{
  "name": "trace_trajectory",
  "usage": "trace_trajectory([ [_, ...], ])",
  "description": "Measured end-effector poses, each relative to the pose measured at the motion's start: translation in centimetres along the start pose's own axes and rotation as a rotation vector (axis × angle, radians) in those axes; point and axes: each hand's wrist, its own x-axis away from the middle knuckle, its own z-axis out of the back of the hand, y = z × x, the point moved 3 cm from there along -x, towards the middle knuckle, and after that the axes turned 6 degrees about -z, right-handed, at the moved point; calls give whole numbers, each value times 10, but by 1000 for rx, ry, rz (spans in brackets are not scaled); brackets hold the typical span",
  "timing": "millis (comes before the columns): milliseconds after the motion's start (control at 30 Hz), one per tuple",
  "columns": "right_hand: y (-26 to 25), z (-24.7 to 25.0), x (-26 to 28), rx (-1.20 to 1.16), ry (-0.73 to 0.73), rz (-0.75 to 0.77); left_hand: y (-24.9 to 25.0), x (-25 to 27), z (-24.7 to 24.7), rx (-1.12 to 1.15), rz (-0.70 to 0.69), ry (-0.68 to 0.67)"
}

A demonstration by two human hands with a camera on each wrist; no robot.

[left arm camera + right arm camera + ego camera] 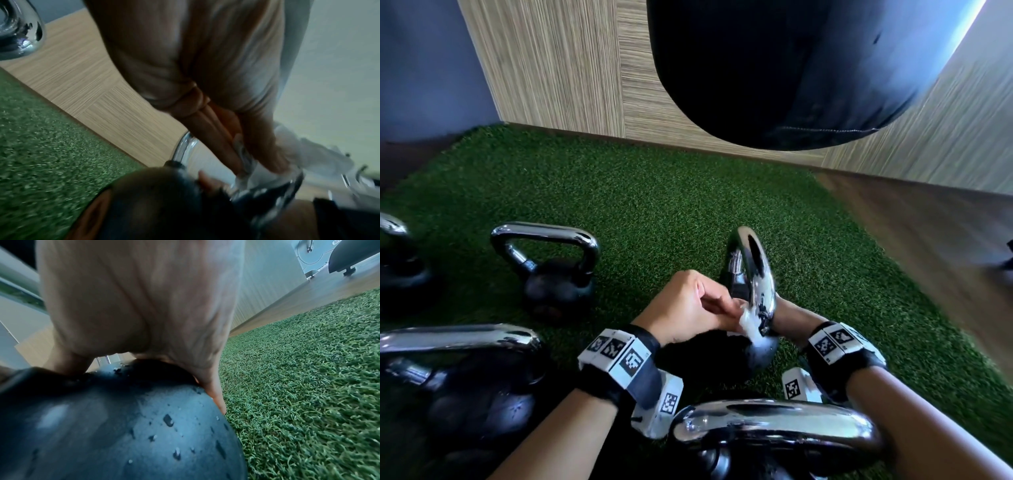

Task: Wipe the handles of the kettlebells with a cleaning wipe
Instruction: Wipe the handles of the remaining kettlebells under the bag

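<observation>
Several kettlebells stand on the green turf [654, 205], and the places below are told relative to the tilted kettlebell [751, 353] at the middle, the one being cleaned. Furthest to its left, a dark one [400, 270] is cut by the frame edge. Nearer on the left, an upright one [556, 287] stands well apart with its chrome handle up, and another [472, 394] stands close to the camera. These look parked in reach, probably waiting for a turn or already done; which, I cannot tell.

Just left of the tilted kettlebell, the left hand [688, 308] has its fingers [207, 129] curled and pinched round a white cleaning wipe [748, 323], pressing it to the lower part of the chrome handle [753, 270]. Tipping the bell over likely brings the loop up where the wipe can run round it.

On its right side, the right hand [144, 305] cups the black ball, fingers [213, 392] bent round the curve and touching it, seemingly to brace the weight against rolling. Droplets dot the ball in the right wrist view.

Below it, nearest the camera, one more kettlebell's handle [777, 425] lies across the bottom edge.
</observation>
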Motion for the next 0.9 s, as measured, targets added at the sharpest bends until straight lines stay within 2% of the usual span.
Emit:
trace_trajectory([
  [167, 9, 1, -8, 25, 7, 4, -10, 13, -7, -179, -23, 41],
  [300, -11, 5, 0, 116, -84, 22, -7, 12, -6, -222, -10, 12],
  [400, -39, 19, 22, 412, -215, -54, -7, 7, 7, -155, 66, 90],
  [433, -53, 29, 33, 530, -212, -47, -6, 5, 14, -126, 97, 142],
  [467, -65, 41, 42, 622, -145, -36, -3, 3, 22, -101, 121, 193],
  [533, -91, 66, 63, 652, 135, 19, 6, -1, 38, -31, 156, 276],
  [600, -118, 83, 84, 490, 395, 168, 18, -5, 52, 124, 185, 329],
  [633, -131, 86, 93, 414, 458, 259, 26, -8, 57, 221, 198, 343],
  [767, -177, 75, 117, 343, 433, 420, 54, -21, 61, 537, 238, 286],
  [900, -198, 56, 123, 332, 388, 510, 67, -31, 52, 612, 259, 201],
])
